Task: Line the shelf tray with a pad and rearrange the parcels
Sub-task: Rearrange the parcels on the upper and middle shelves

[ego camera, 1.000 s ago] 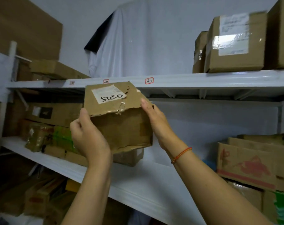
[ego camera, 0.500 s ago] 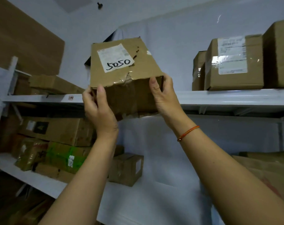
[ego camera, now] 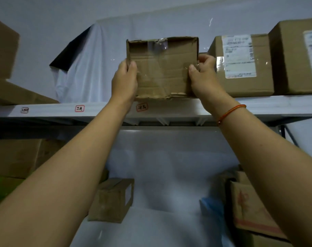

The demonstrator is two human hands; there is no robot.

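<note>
On the front edge of the upper shelf (ego camera: 169,107), a worn cardboard parcel (ego camera: 162,68) stands between the two hands, its torn lower edge meeting the shelf lip. The left hand (ego camera: 124,81) clasps its left side, thumb on the near face. The right hand (ego camera: 203,77) clasps its right side, thumb on the face and fingers curled round the edge. Just beside the right hand stands a labelled box (ego camera: 240,63). A small box (ego camera: 112,200) sits on the white-padded lower shelf (ego camera: 151,229).
</note>
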